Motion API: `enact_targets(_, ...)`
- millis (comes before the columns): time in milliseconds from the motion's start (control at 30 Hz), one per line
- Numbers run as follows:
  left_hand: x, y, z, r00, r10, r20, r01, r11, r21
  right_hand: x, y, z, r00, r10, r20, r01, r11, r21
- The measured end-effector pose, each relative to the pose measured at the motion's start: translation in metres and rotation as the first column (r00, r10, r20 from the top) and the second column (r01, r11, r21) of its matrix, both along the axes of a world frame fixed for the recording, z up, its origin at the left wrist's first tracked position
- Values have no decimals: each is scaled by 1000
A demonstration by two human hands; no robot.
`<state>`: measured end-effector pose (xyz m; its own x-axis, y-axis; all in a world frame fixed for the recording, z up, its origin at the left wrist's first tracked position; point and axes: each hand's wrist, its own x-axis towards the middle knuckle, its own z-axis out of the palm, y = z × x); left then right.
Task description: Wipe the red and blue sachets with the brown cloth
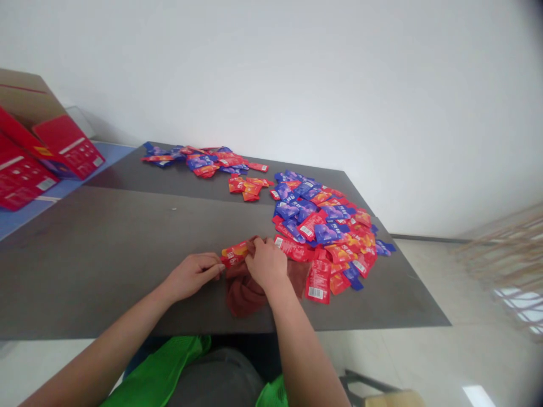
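Observation:
A red and orange packet [235, 254] is held low over the table's front part. My left hand [193, 276] pinches its left end between thumb and fingers. My right hand [267, 261] is closed on a bunched brown cloth [246, 294], pressing part of it against the packet's right end. The rest of the cloth lies crumpled on the table beneath and to the right of that hand. Just right of the cloth lies a red packet with a barcode [318, 281], at the edge of a large heap of red and purple-blue packets [326, 217].
Smaller groups of like packets lie farther back, one pile [207, 161] near the wall and a few orange packets [250, 187] in the middle. Open red cartons [70, 144] stand on a blue surface at far left. The grey table [106, 254] ends close to my body.

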<state>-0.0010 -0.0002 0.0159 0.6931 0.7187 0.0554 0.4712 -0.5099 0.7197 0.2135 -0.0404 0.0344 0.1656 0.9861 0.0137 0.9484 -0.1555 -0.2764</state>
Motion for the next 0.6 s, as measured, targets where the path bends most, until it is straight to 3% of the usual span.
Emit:
enact_targets(167, 0, -1, 2, 1000, 21, -8, -21, 1000, -8, 3, -24, 11, 999, 38, -13, -39, 995, -87)
enact_targets(300, 0, -1, 2, 1000, -1, -21, 1, 1000, -5, -7, -18, 19, 999, 50, 12, -50, 999, 13)
enact_targets(433, 1, -3, 1, 998, 2, -64, 0, 999, 32, -34, -9, 9, 989, 146, 13, -147, 984, 100)
enact_targets(500, 1, -4, 3, 995, -6, -95, 11, 999, 49, -40, -10, 2, 991, 134, -7, -132, 985, 109)
enact_targets(600, -4, -2, 11, 985, -116, -129, 120, 992, 26, -39, -15, -6, 997, 67, -48, -60, 989, 136)
